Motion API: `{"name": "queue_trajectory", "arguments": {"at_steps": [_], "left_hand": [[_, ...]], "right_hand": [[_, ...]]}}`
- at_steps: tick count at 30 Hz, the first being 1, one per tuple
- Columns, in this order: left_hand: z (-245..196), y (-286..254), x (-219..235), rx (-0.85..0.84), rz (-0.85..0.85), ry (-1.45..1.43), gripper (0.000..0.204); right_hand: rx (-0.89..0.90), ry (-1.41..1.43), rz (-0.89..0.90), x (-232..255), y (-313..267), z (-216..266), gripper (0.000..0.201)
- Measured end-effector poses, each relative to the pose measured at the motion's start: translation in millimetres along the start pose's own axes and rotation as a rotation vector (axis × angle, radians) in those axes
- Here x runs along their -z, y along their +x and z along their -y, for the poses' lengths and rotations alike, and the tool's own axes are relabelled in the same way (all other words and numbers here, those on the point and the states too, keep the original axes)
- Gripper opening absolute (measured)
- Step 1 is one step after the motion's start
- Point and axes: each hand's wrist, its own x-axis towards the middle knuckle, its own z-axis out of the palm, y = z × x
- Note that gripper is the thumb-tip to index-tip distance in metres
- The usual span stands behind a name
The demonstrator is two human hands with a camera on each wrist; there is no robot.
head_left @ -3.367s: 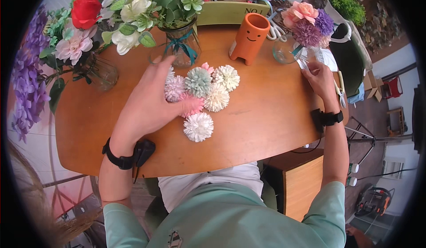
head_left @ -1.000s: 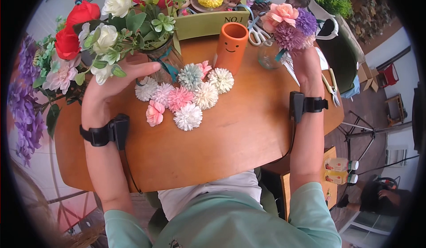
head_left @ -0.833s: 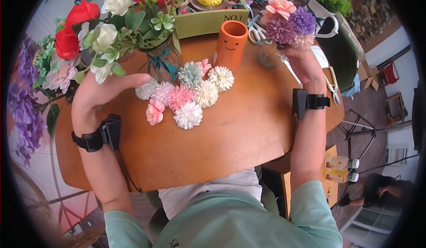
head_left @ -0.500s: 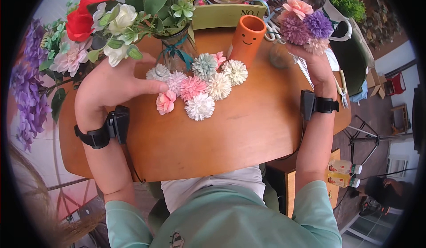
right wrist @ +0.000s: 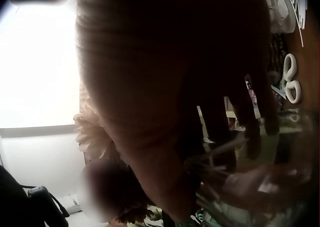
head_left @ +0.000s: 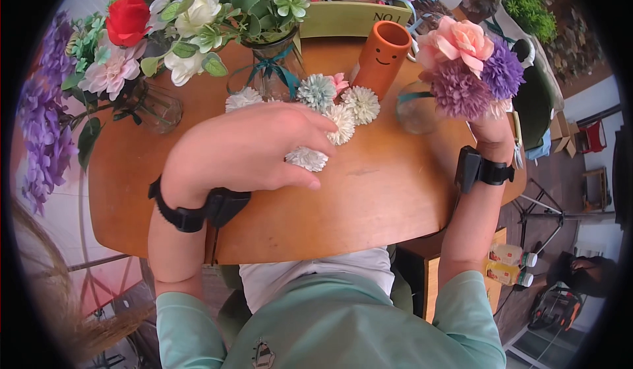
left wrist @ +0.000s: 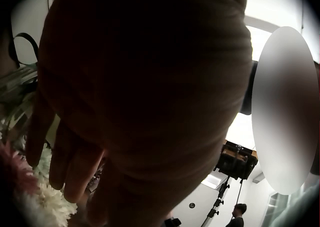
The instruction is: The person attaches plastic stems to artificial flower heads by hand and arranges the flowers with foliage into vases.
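Observation:
My left hand [head_left: 247, 141] hovers palm down over a cluster of artificial flower heads, fingers loosely extended. A white flower head [head_left: 306, 159] shows between thumb and fingers, and a cream one [head_left: 341, 123] lies at the fingertips. The hand hides the pink heads in the head view; a pink flower [left wrist: 17, 172] shows in the left wrist view. My right hand [head_left: 494, 131] holds a small glass vase [head_left: 419, 118] of purple and peach flowers [head_left: 465, 72], tilted with its blooms towards me. The blooms cover most of the fingers; pale stems [right wrist: 217, 157] show in the right wrist view.
An orange smiling cup [head_left: 382, 59] stands behind the flower heads. Beside it are a ribboned vase [head_left: 273, 72] of roses and a green box [head_left: 356, 21]. Another glass vase [head_left: 155, 108] stands at left. White-handled scissors [right wrist: 290, 77] lie near the right hand.
My left hand has swung from beside the ribboned vase to over the flower heads. My right hand has taken hold of the purple and peach flowers' vase and brought it nearer me, tilted.

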Motion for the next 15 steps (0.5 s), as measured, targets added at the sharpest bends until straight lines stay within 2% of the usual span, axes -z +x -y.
{"name": "queue_trajectory", "arguments": {"at_steps": [2, 3, 5, 9, 11, 12, 14, 15], "left_hand": [[6, 3, -9, -0.037, 0.052, 0.110, 0.041], [5, 4, -9, -0.038, 0.055, 0.110, 0.041], [-2, 5, -2, 0.184, 0.108, 0.242, 0.041], [-20, 9, 11, 0.275, 0.098, 0.153, 0.052], [-18, 10, 8, 0.161, -0.258, 0.008, 0.076], [-19, 12, 6, 0.165, -0.259, 0.008, 0.076], [-25, 22, -3, 0.152, -0.442, -0.287, 0.105], [-17, 35, -14, -0.046, -0.458, -0.583, 0.118]], "right_hand": [[0.070, 0.428, 0.189, -6, -1, -2, 0.027], [-0.019, 0.256, 0.080, -6, -7, -4, 0.046], [-0.021, 0.229, 0.088, -9, -16, -7, 0.048], [-0.017, 0.100, 0.130, -23, -25, -9, 0.059], [-0.015, 0.031, 0.152, -31, -28, -9, 0.064], [-0.017, 0.004, 0.167, -37, -28, -11, 0.066], [-0.020, -0.048, 0.203, -49, -27, -16, 0.072], [-0.021, -0.078, 0.221, -53, -25, -18, 0.074]]}}
